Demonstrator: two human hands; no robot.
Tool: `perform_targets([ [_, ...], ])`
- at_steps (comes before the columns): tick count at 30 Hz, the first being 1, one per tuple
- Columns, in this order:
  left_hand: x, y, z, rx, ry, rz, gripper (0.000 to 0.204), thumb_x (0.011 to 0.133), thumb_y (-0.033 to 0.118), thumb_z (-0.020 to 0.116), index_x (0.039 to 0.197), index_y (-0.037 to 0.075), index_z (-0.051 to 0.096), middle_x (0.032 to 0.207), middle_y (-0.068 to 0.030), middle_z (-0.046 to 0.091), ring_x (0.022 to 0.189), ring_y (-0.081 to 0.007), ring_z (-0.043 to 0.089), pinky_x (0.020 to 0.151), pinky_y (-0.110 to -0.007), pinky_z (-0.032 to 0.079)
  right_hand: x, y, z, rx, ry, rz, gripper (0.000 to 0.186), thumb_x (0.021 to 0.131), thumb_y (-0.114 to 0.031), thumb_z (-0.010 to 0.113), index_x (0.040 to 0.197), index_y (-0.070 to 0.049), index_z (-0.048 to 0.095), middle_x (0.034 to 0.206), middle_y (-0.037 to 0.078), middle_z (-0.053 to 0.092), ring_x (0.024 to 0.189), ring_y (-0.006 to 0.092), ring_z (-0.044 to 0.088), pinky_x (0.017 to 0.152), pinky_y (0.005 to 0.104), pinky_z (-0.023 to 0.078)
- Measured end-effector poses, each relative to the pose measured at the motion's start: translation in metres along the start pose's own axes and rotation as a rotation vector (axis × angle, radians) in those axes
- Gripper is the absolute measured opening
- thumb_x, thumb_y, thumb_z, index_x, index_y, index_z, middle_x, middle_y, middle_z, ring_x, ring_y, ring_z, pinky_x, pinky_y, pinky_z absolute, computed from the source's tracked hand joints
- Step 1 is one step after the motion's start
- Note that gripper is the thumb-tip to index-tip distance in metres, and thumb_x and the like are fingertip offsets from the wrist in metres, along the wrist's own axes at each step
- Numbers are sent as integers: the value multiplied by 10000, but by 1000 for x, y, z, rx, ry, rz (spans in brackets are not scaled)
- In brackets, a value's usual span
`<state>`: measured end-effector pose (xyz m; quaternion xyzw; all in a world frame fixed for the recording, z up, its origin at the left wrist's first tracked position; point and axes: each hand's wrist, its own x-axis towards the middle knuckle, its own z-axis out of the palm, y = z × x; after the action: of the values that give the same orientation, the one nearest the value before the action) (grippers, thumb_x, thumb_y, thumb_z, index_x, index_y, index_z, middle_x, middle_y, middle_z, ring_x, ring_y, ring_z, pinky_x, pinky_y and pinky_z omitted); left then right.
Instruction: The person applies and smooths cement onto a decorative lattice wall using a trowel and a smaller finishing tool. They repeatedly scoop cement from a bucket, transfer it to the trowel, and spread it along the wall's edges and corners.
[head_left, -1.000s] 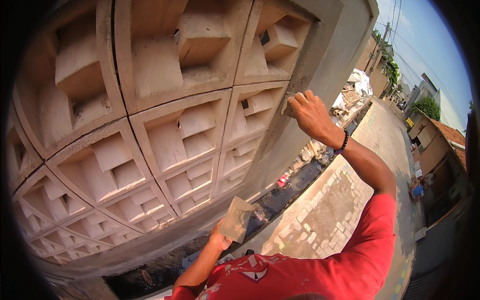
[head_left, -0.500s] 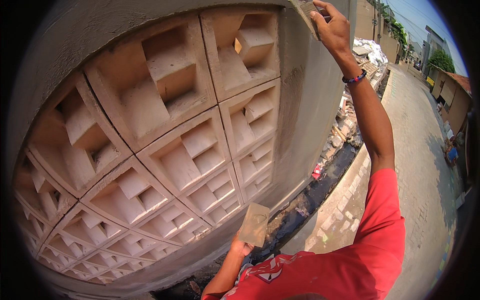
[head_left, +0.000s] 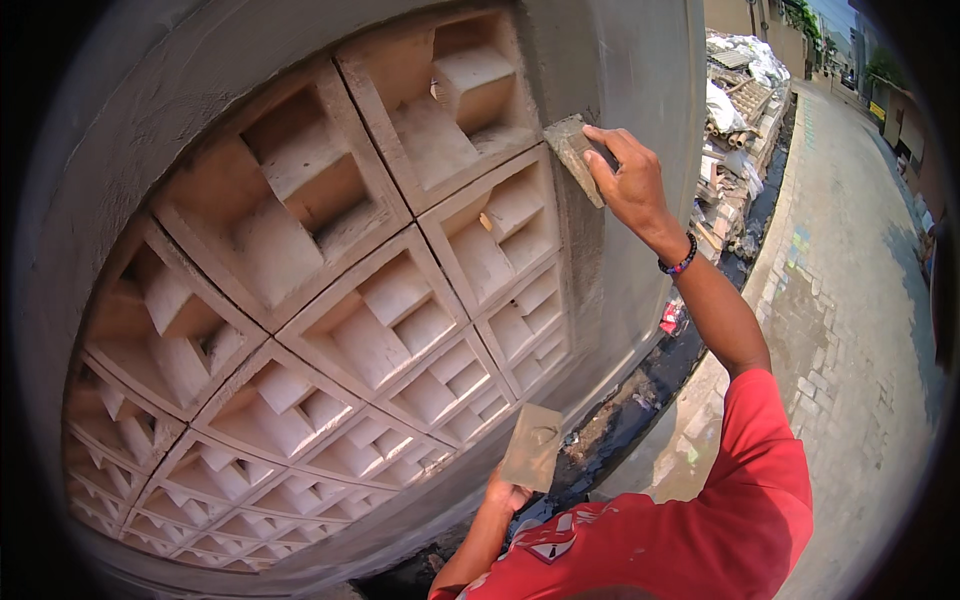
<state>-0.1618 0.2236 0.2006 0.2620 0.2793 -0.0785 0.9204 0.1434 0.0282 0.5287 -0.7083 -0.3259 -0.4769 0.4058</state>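
Observation:
My right hand (head_left: 632,190) is closed round the dark handle of a plastering float (head_left: 574,160), whose flat face lies against the grey plastered wall (head_left: 640,90), close beside the block panel. Lower down, my left hand (head_left: 507,490) grips the near end of a flat rectangular grey-brown board (head_left: 533,447), with a curved mark on its face. The board is held apart from the wall. To the left, pale breeze blocks (head_left: 365,320) with stepped openings fill a frame in the wall. Rough, darker plaster (head_left: 587,250) runs down along their right edge.
A drain channel (head_left: 640,385) with dark water and litter runs along the wall's foot. Rubble and white sacks (head_left: 735,110) are heaped beyond the wall's end. A paved lane (head_left: 850,250) stretches away on the right.
My right hand has brought the float down from the upper edge of view onto the wall beside the blocks. My left hand still holds the board, slightly shifted in view.

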Motion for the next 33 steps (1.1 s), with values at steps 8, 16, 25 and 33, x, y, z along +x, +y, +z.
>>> perform_targets([
  [8,-2,-1,13,-2,15,-6,337,906,217,547,1192,38,544,1099,-109,633,945,-245,643,799,-384,547,-7,31,-37,719,-232,502,388,861,-66,595,1239,0,535,905,3,596,859,115,592,731,246,495],
  [16,8,-18,20,-24,-24,30,367,890,229,559,1203,40,530,1120,-120,623,973,-266,635,817,-412,538,79,22,-22,34,-105,-341,383,786,35,597,1151,-83,603,1002,89,598,920,228,586,816,332,497],
  [25,15,-23,17,-92,-102,24,317,922,202,535,1215,83,515,1118,-92,620,944,-228,645,789,-371,558,79,51,-22,-258,-150,-392,434,778,35,603,1192,-93,578,975,113,572,913,300,535,813,388,452],
  [33,21,-20,7,-107,-80,24,283,930,193,524,1204,122,516,1115,-72,618,954,-221,640,780,-372,559,74,-2,-54,-415,-77,-540,415,802,-19,637,1211,-47,573,979,143,613,883,288,551,803,388,463],
])
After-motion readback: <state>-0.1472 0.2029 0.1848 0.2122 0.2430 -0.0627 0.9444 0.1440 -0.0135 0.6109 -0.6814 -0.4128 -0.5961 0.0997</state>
